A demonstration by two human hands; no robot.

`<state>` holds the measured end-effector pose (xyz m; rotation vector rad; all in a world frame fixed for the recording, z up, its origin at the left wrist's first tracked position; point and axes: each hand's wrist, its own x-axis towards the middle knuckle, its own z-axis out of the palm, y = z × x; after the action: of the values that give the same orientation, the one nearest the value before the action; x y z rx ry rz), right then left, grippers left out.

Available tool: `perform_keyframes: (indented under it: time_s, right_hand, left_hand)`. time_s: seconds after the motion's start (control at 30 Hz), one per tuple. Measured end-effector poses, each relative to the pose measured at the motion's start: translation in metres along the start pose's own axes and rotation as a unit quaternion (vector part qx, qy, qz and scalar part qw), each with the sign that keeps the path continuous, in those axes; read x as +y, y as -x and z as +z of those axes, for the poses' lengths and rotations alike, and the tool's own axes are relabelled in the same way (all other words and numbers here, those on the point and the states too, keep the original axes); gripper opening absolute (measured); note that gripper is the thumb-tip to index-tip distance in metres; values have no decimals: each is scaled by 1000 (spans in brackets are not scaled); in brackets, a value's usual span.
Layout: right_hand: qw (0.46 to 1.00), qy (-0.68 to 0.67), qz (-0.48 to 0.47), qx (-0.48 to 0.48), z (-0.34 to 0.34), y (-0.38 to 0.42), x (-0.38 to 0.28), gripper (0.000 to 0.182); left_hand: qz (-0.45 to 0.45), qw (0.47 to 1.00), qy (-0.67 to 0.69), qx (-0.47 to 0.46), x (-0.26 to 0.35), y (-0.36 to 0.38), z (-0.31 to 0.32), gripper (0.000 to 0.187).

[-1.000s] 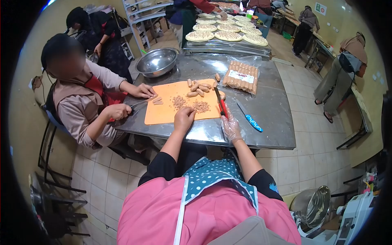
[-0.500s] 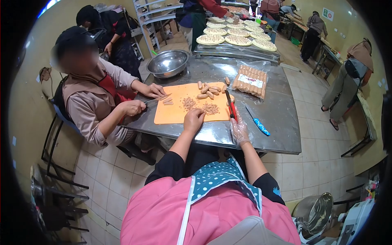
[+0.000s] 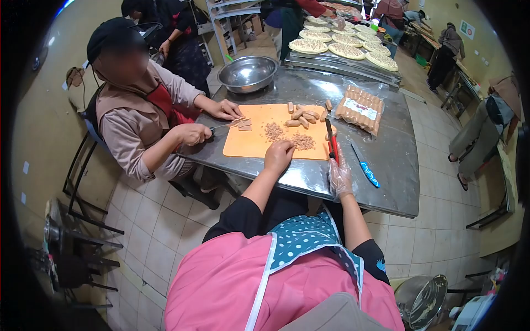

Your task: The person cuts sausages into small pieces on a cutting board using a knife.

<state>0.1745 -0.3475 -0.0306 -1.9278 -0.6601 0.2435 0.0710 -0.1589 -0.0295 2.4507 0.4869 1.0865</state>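
My left hand (image 3: 280, 155) rests at the near edge of an orange cutting board (image 3: 236, 145), its bare fingers curled together beside finely chopped sausage (image 3: 303, 142). Whatever those fingers may hold is hidden. In a clear plastic glove, my right hand (image 3: 340, 175) grips a red-handled knife (image 3: 333, 148) at the board's right edge, blade pointing away from me. A second heap of chopped sausage (image 3: 273, 131) lies to the left. Behind the heaps are several sausage pieces (image 3: 304, 116). A blue-handled knife (image 3: 369, 172) lies on the table, right of my gloved hand.
Across the board's left side, a co-worker's hands (image 3: 196, 133) cut sausage strips with another knife. A steel bowl (image 3: 247, 74) and a plastic pack of sausages (image 3: 360, 109) stand on the metal table (image 3: 395, 182). Topped dough rounds (image 3: 346, 51) fill trays behind.
The camera view has shifted, moving the table rightward in the picture. Both my hands keep nearly the same places relative to the board.
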Motion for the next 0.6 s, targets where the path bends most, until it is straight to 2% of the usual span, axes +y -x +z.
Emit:
perform_keyframes:
  time_s: [0.13, 0.23, 0.3, 0.37, 0.4, 0.6]
  right_hand:
    - [998, -27, -63, 15, 1, 1, 3, 56]
    - [996, -45, -77, 15, 2, 2, 2, 56]
    - [998, -33, -47, 3, 0, 2, 3, 56]
    - [996, -30, -78, 27, 4, 2, 6, 56]
    - [997, 0, -68, 35, 3, 3, 4, 55]
    - [995, -16, -91, 35, 5, 4, 5, 56]
  left_hand:
    - [6, 1000, 7, -2, 1, 0, 1, 12]
    - [2, 1000, -1, -3, 1, 0, 1, 12]
    - [10, 1000, -23, -4, 2, 1, -1, 12]
    - [15, 999, -40, -10, 4, 2, -1, 11]
    - [28, 998, -52, -2, 5, 4, 0, 11]
    - [60, 995, -79, 12, 5, 6, 2, 10]
